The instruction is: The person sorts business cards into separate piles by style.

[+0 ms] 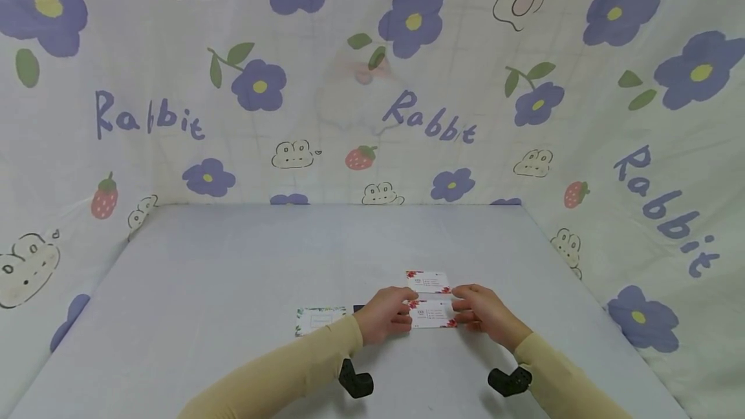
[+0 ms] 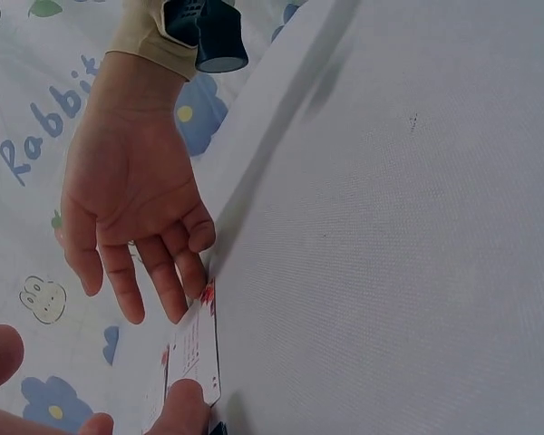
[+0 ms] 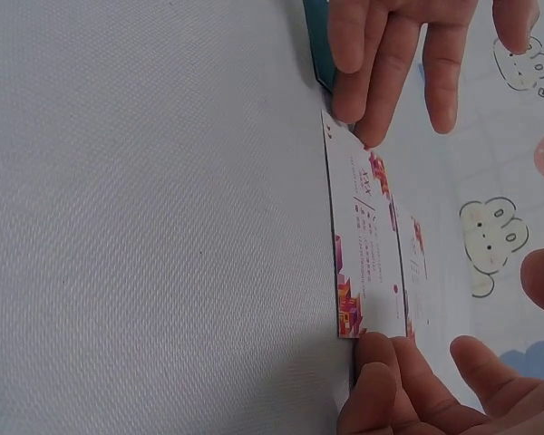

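A white business card with red flower corners [image 1: 432, 314] lies flat between my hands. My left hand [image 1: 382, 317] is at its left end, with fingers extended and fingertips right at the edge. On the opposite side, my right hand [image 1: 485, 315] has its fingertips at the card's right end, fingers loosely bent. A matching card [image 1: 429, 281] lies just beyond the first one. In the right wrist view, the near card [image 3: 367, 236] spans the space between the two hands' fingertips. The left wrist view shows the right palm [image 2: 136, 181] with its fingers spread.
Left of my left hand lies a white card with a green leaf border [image 1: 317, 319]. Part of a dark card [image 1: 357, 308] shows beside it, mostly hidden by the hand. A pale cloth covers the table [image 1: 233, 264]; a printed curtain [image 1: 326, 121] encloses its back and sides.
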Motion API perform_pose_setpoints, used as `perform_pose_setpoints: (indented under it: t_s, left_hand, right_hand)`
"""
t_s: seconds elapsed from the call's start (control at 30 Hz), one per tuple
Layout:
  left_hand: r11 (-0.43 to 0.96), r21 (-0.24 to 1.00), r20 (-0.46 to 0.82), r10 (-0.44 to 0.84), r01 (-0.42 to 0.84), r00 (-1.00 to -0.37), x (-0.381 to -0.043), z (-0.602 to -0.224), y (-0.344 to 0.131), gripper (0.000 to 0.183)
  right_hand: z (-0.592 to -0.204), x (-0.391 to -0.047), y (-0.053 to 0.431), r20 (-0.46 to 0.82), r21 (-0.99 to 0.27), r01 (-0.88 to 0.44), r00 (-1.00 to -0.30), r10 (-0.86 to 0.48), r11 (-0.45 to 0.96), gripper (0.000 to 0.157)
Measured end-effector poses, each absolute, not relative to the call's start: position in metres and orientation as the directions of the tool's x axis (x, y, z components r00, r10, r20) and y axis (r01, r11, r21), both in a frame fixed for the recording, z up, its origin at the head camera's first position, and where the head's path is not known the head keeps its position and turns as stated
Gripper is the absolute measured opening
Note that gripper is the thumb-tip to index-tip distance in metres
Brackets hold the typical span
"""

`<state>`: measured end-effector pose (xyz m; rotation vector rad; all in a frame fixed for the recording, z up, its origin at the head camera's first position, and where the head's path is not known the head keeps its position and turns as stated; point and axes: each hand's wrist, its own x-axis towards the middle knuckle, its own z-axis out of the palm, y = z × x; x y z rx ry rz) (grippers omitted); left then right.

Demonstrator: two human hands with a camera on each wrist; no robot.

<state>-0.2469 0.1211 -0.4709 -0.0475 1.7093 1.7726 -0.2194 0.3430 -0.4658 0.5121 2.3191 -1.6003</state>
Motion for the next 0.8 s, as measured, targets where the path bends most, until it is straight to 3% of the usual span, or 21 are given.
perform_pose_setpoints:
  t_s: [0.8]
  left_hand:
    - [0.031,0.885,-0.430,0.435,-0.464,-0.791,-0.2510,-0.4667,0.1137,0.062]
  right_hand:
    - [-0.4662,-0.2151,0.3456,-0.397,-0.854,0.418,-0.908,0.130,0.310,0.055]
